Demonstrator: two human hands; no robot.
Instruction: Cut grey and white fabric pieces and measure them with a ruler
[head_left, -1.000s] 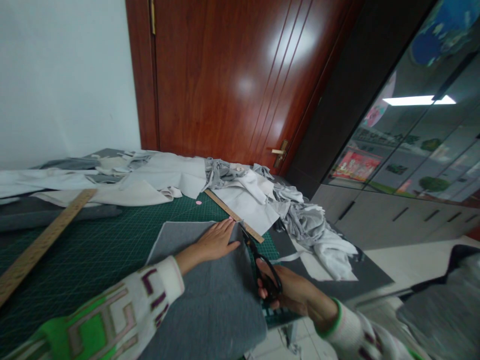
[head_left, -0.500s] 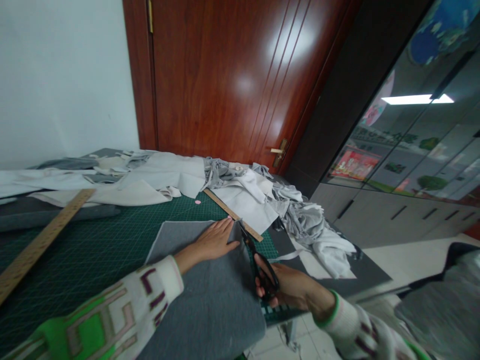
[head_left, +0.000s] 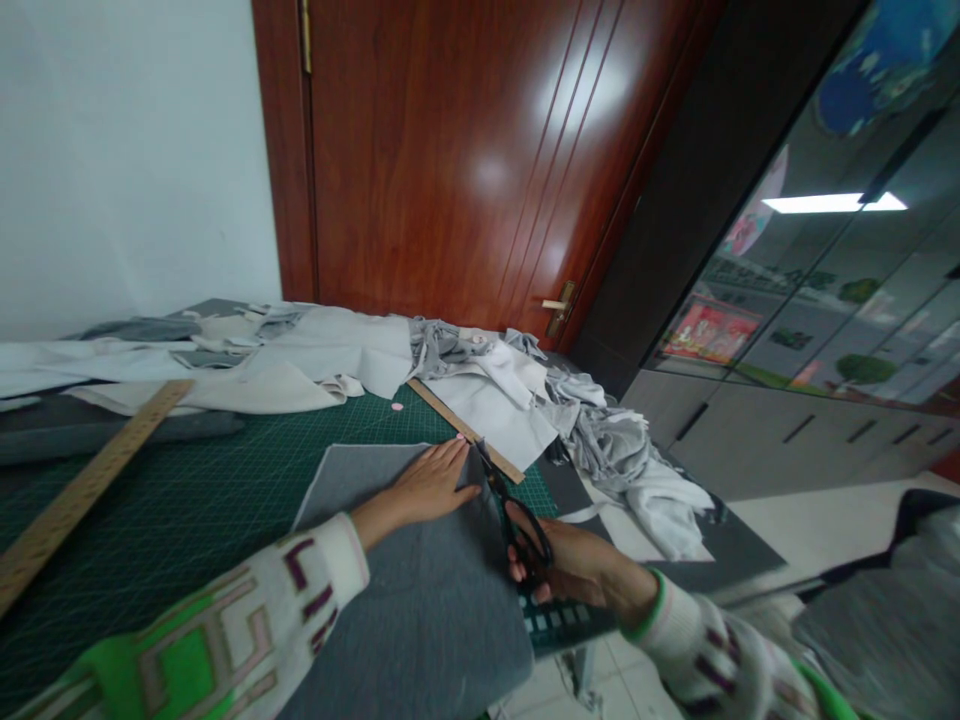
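Note:
A piece of grey fabric [head_left: 420, 600] lies on the green cutting mat [head_left: 247, 490] and hangs over the table's near edge. My left hand [head_left: 427, 483] rests flat on its far part, fingers stretched out. In my right hand [head_left: 566, 560] is a pair of black-handled scissors [head_left: 495, 480], my fingers through the loops. The blades point away from me and meet the fabric at its far right corner, close to my left fingertips. A short wooden ruler [head_left: 442, 408] lies just beyond the blades.
A long wooden ruler [head_left: 90, 490] lies across the mat at left. White cloth pieces [head_left: 322, 345] and crumpled grey scraps [head_left: 615, 450] cover the table's far and right sides. A small pink piece [head_left: 397, 407] lies on the mat. Behind stand a wooden door [head_left: 450, 150] and a glass-fronted cabinet [head_left: 825, 280].
My right hand and the scissors have shifted slightly to the left, and the handle loops look more spread. My left hand stays in place on the fabric.

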